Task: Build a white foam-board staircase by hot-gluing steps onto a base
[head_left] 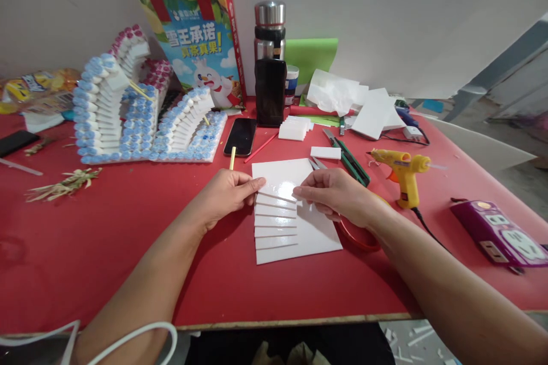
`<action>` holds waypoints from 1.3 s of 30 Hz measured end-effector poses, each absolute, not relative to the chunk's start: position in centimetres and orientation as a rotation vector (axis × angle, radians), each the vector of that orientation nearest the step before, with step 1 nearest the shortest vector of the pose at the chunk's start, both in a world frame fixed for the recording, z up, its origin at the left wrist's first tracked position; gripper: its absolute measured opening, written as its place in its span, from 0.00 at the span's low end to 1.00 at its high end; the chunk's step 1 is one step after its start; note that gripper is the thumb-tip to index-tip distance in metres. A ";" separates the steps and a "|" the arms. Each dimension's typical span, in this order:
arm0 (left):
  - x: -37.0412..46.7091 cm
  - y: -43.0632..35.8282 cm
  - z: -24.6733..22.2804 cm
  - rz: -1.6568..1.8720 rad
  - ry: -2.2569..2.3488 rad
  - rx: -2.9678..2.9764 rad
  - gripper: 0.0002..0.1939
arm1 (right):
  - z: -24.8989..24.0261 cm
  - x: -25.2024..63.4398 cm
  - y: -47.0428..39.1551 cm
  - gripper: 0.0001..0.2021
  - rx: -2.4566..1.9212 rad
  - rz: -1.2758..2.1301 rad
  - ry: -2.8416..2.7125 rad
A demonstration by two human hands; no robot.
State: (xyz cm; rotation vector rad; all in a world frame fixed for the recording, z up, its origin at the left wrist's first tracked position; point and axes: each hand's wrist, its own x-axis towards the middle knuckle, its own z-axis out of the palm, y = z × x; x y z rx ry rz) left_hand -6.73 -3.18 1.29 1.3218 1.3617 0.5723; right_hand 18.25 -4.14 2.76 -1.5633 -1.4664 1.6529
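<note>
A white board lies on the red table, with several overlapping white strips stepped along its left part. My left hand pinches the left end of the topmost strip between thumb and fingers. At that strip's right end, my right hand has its thumb and index finger closed on the edge. A pale yellow stick stands out behind my left hand. Partly under my right hand are scissors with red handles.
Behind the board are a phone, a stack of white pieces, a green cutter and a steel flask. A yellow glue gun and purple power strip lie right; blue-and-white structures stand left.
</note>
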 end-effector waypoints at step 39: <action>-6.4 -3.3 2.0 0.584 1.315 1.190 0.24 | 2.3 18.3 -4.1 0.18 -1.527 1.657 -1.506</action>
